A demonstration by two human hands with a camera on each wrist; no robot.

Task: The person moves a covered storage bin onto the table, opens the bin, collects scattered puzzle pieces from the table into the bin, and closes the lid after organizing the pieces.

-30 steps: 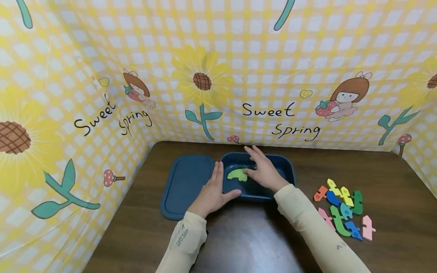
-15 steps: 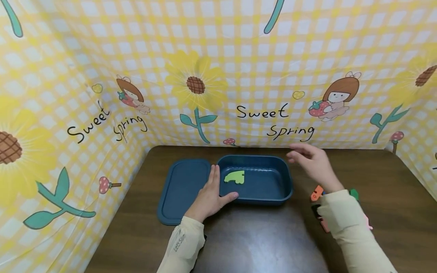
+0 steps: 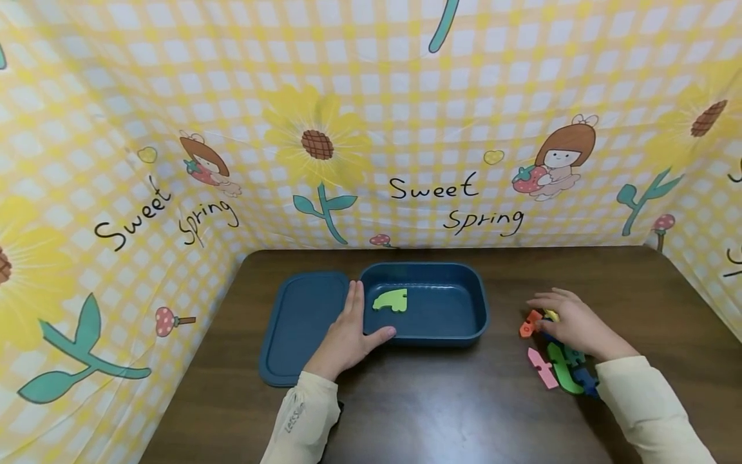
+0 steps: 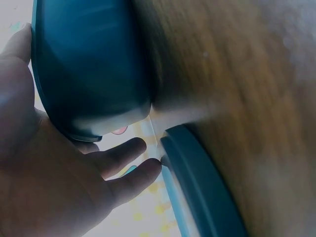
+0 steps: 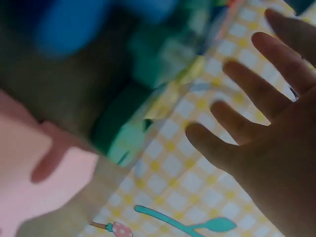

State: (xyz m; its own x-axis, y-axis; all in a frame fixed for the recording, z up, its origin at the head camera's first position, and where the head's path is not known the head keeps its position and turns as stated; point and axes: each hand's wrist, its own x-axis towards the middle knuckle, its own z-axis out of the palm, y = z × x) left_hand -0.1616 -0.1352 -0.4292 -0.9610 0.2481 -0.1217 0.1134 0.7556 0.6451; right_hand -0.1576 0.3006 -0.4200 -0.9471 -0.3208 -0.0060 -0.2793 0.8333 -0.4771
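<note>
- Yellow-checked "Sweet Spring" cloth (image 3: 406,96) covers the walls behind both hands, and a dark wood-look table (image 3: 440,399) sits below them.
- Left hand (image 3: 346,338) is fairly flat, fingers straight along the side of the blue box (image 3: 449,312), thumb out at its near rim. Not clutching it; my guess is it's just steadying the box.
- Right hand (image 3: 580,327) is loosely spread over the loose puzzle pieces, no piece visibly held. Can't tell if fingertips are touching any.
- Poking out around that hand: orange piece (image 3: 529,324) by the fingertips, pink piece (image 3: 542,368) and green piece (image 3: 561,370) on the near side. It hides part of the pile.
- Light-green piece (image 3: 391,300) lies inside the box, just right of the left hand's fingers.
- Blue lid (image 3: 298,332) is flat left of that hand, probably parked there so the box stays accessible.
</note>
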